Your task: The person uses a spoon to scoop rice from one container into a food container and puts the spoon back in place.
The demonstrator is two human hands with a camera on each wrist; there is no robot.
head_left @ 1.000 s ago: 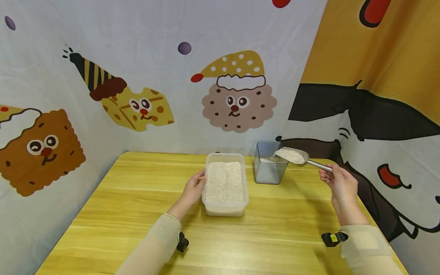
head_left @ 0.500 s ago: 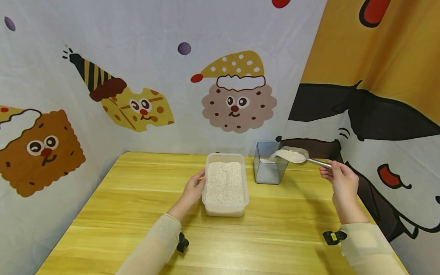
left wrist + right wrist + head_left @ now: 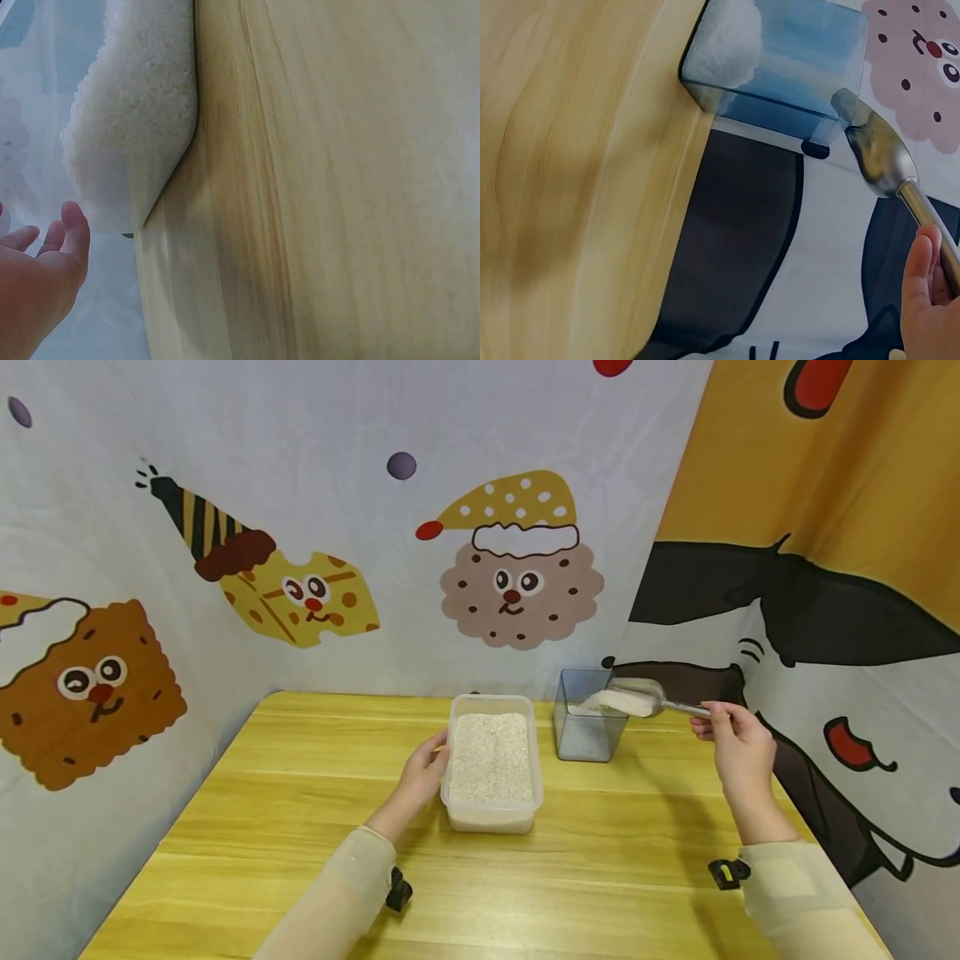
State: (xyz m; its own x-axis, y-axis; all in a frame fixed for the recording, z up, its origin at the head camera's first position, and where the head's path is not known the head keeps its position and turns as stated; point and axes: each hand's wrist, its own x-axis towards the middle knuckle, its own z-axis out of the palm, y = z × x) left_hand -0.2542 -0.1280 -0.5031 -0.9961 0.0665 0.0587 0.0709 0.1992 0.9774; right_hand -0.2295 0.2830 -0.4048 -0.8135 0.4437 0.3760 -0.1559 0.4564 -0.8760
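A metal scoop [image 3: 649, 690] heaped with rice tilts over the right rim of a bluish clear bin [image 3: 588, 742]. My right hand [image 3: 738, 750] grips its handle, the thumb along the top. In the right wrist view the scoop's bowl [image 3: 881, 154] overlaps the bin's mouth, and rice [image 3: 724, 41] lies at the bin's bottom. Left of the bin stands a translucent tub [image 3: 491, 821] holding plenty of rice [image 3: 491, 756]. Against the tub's left wall rests my left hand [image 3: 422, 774]; the left wrist view shows its relaxed fingers [image 3: 74, 232] by the plastic.
Both containers stand on a yellow wooden table [image 3: 300, 793], the bin near its back edge. Behind and to the right hangs a cartoon-printed cloth [image 3: 337, 468], close to the table's edges. Each wrist wears a small black camera.
The scoop has shifted left and tipped further toward the bin, with rice now sliding off its tip into the bin. My right hand followed leftward and slightly up. The left hand and tub stayed put.
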